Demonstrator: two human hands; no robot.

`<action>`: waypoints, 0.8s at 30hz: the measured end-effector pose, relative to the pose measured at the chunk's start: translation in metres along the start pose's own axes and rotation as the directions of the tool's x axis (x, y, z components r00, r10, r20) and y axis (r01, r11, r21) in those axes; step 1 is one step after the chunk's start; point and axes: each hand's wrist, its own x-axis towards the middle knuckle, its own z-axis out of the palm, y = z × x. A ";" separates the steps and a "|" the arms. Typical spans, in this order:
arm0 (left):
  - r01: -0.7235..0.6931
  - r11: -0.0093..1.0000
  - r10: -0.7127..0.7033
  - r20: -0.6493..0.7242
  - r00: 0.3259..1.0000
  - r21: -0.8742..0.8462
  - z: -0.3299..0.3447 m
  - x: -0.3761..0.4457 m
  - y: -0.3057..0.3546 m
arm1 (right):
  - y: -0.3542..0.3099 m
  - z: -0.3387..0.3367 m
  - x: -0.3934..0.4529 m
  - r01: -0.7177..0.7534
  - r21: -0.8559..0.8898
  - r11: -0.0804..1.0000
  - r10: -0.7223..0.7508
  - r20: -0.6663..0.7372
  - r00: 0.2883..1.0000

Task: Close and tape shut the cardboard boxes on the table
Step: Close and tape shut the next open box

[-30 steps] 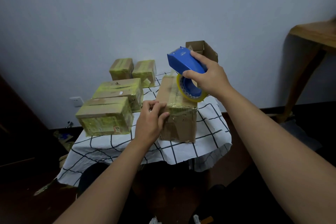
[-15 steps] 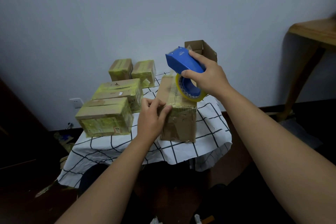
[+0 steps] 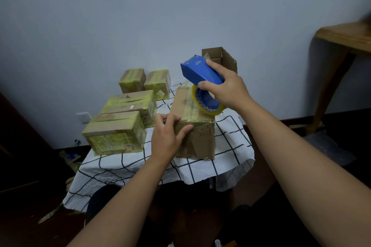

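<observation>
Hands first: your right hand [image 3: 226, 88] is wrapped round the blue plastic tape dispenser [image 3: 198, 73], thumb on the near side and fingers over the top. The yellow-rimmed roll of clear tape [image 3: 206, 102] sits in the dispenser under your palm. It is above the top of the tall brown cardboard box [image 3: 192, 118] or resting on it; you cannot tell which. A thin strip of tape runs from the dispenser's front down to the far edge of that box.

Your left hand [image 3: 168, 136] grips the near left corner of the same box, fingers curled over the top edge and thumb pressed on the front face. The box stands closed on the white cloth with black grid lines [image 3: 140, 166] that covers the table.

To your left sit 4 taped boxes: 2 big ones [image 3: 116, 132] [image 3: 130, 104] near you and 2 small ones [image 3: 132, 80] [image 3: 158, 82] by the wall. Behind your right hand, 1 open brown cardboard box [image 3: 222, 58] stands with its flaps up.
</observation>
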 end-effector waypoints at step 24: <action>0.182 0.981 -0.176 -0.087 0.981 0.071 0.011 -0.002 0.020 | -0.002 -0.002 -0.002 -0.005 0.005 1.000 0.005 0.002 1.000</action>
